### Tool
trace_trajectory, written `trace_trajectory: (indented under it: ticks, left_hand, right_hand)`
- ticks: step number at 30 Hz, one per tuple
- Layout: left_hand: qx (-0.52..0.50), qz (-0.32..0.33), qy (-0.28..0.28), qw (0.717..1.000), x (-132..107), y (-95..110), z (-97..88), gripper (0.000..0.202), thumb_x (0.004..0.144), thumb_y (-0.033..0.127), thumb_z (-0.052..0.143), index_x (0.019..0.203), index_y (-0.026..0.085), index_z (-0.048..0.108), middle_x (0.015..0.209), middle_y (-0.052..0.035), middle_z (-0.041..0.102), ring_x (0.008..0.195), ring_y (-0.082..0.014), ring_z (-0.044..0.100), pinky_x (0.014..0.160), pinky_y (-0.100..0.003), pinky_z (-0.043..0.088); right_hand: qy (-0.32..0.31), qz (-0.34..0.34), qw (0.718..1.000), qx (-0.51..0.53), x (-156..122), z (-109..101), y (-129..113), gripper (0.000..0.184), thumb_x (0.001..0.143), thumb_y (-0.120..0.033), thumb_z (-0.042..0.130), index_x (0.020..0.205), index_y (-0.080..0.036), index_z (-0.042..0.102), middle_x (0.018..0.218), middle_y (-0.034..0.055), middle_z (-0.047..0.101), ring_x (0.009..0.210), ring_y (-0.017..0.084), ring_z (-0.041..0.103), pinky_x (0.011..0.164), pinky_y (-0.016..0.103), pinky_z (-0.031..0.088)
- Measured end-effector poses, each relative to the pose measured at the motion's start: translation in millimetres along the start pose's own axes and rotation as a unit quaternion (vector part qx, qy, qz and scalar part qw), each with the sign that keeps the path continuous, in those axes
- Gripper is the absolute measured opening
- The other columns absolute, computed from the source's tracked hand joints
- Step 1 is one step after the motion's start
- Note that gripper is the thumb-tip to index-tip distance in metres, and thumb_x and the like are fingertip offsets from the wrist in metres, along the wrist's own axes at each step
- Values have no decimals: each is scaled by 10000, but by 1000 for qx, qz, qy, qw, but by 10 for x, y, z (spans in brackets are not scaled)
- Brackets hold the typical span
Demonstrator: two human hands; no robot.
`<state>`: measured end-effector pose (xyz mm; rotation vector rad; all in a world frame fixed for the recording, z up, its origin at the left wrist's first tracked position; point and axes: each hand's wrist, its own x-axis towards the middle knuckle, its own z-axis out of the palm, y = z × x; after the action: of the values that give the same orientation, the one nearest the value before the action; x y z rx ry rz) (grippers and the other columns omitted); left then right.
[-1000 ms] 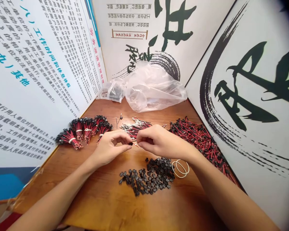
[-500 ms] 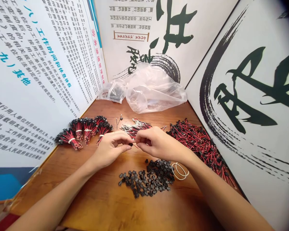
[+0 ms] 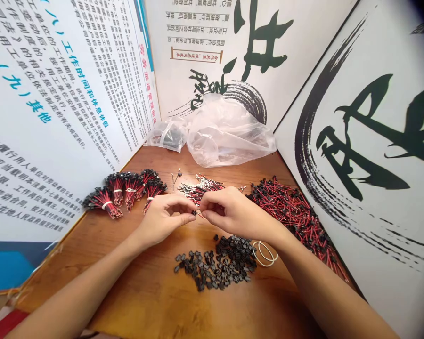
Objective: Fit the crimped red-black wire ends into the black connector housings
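Note:
My left hand pinches a small black connector housing between thumb and fingertips. Close against it, my right hand is closed on a thin wire, whose end meets the housing; how deep it sits I cannot tell. Behind my hands lies a pile of loose red and black wires with pale metal ends. Just below the hands, many loose black housings are spread over the wooden table.
Rubber-banded bundles of wired connectors stand at the left. A big heap of red and black wired connectors runs along the right wall. Two pale rubber bands lie by the housings. Clear plastic bags sit at the back.
Both hands stay together at nearly the same spot. The black housing has turned slightly in the left fingertips, and the view has shifted a little.

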<state>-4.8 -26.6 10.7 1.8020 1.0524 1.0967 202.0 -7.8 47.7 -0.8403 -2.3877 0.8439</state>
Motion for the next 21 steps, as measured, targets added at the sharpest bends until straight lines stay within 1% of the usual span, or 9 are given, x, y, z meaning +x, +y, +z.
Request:
trace_trajectory:
  ticks: [3,8,10,13,21]
  left_hand:
    - [-17,-2,4,1000,-7,-12,4,74,738,162,743,809,155,723,798,-58,715,722,-169,650,650,-280,533]
    - [-96,-38,11,995,-32,-31,26,78,737,145,731,796,151,682,808,-51,708,699,-158,667,675,-289,558]
    - [-92,-32,16,995,-36,-33,30,70,734,133,733,760,151,670,802,-57,704,721,-168,669,680,-294,553]
    - [-71,-7,23,997,-39,-30,27,94,740,128,741,712,155,655,793,-62,694,764,-181,659,694,-302,540]
    - [-79,18,28,996,-54,7,37,148,726,110,769,689,156,633,770,-40,659,738,-159,627,676,-278,511]
  right_hand:
    - [10,6,1000,12,-2,5,-7,124,814,-62,537,744,-154,581,625,-36,551,572,85,443,596,227,317]
    - [22,1,999,43,0,29,-9,116,818,-68,548,744,-151,580,626,-41,556,560,75,455,591,217,332]
    - [22,2,999,46,3,39,-15,121,812,-56,553,744,-150,587,625,-43,557,559,72,456,591,214,334]
    - [21,6,999,39,9,47,-30,126,811,-45,552,757,-149,597,629,-44,558,567,73,454,596,215,333]
    - [15,25,1000,6,22,67,-25,123,847,-63,543,778,-139,611,655,-35,571,580,76,445,592,222,313]
